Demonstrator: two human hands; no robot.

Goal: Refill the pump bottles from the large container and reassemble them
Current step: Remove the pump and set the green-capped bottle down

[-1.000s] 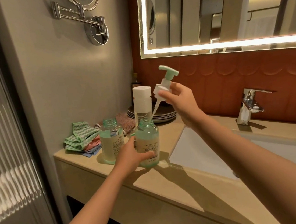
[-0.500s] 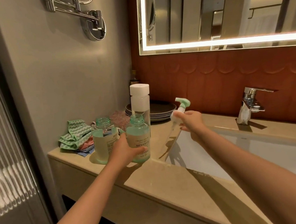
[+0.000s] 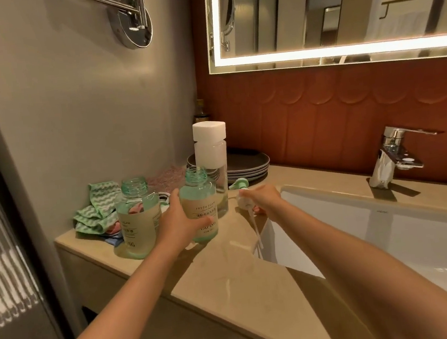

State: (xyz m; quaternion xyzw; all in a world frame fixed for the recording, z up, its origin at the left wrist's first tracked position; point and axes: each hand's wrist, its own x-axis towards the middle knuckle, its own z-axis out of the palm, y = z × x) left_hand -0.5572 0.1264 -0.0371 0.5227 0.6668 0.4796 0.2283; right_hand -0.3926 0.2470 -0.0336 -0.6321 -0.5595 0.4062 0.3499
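Two grips: left hand (image 3: 178, 226) wraps the open bottle (image 3: 199, 199); right hand (image 3: 267, 200) pinches the pump head (image 3: 243, 199).

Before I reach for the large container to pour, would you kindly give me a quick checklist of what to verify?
1. Neck of the held bottle open, pump out: ok.
2. The held bottle upright on the counter, gripped by the left hand: ok.
3. The right hand free: not ok, it holds the pump low beside the sink.
4. The large container uncapped: not ok, its white cap is on.
5. Neck of the second bottle open: ok.
6. Enough liquid in the large container: cannot tell.
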